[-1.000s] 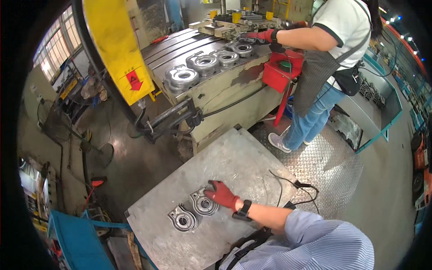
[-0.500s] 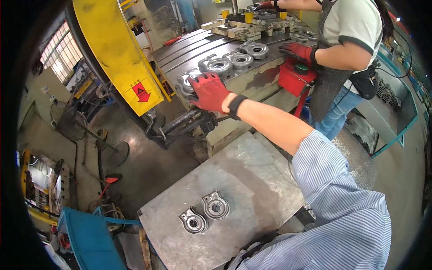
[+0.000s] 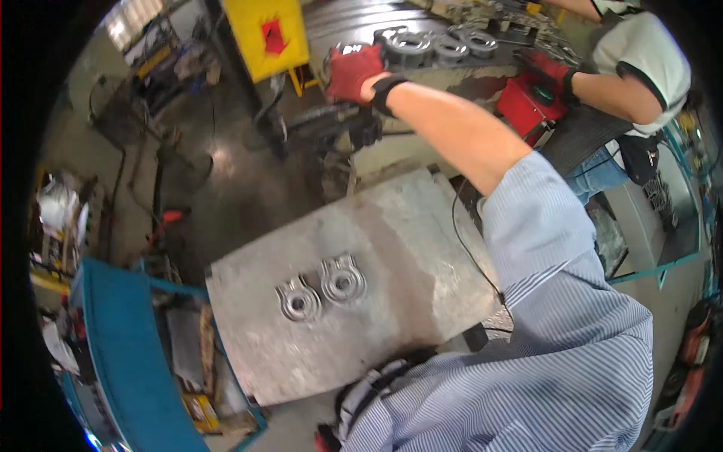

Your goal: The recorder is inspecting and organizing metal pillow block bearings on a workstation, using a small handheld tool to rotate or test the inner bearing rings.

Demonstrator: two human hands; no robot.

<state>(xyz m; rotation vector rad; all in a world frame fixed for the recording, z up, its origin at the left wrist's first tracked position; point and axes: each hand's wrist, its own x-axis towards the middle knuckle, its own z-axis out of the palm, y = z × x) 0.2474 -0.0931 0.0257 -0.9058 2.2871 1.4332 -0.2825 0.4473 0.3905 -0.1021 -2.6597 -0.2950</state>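
Observation:
My right hand [image 3: 354, 74], in a red glove with a black wristband, reaches to the near left corner of the slotted machine table. Its fingers curl round a ring-shaped metal part [image 3: 349, 48], which the glove mostly covers. Beside it on the table's edge are more such parts, the nearest a large ring-shaped casting [image 3: 409, 45]. Two similar ring parts with lugs, a left one [image 3: 299, 303] and a right one [image 3: 344, 283], lie on a grey metal plate [image 3: 392, 226] below my arm. At the lower edge shows only a scrap of red glove, apparently my left hand [image 3: 327, 438].
A co-worker in a dark apron stands at the right, a red-gloved hand [image 3: 548, 68] above a red box [image 3: 527, 105] with a green button. A yellow machine panel [image 3: 267, 34] hangs at upper left. A blue metal frame [image 3: 124, 346] stands left of the plate.
The view has tilted down and turned, so the plate and its two parts sit higher. My right hand stays at the table's corner part. A scrap of red glove has appeared at the lower edge.

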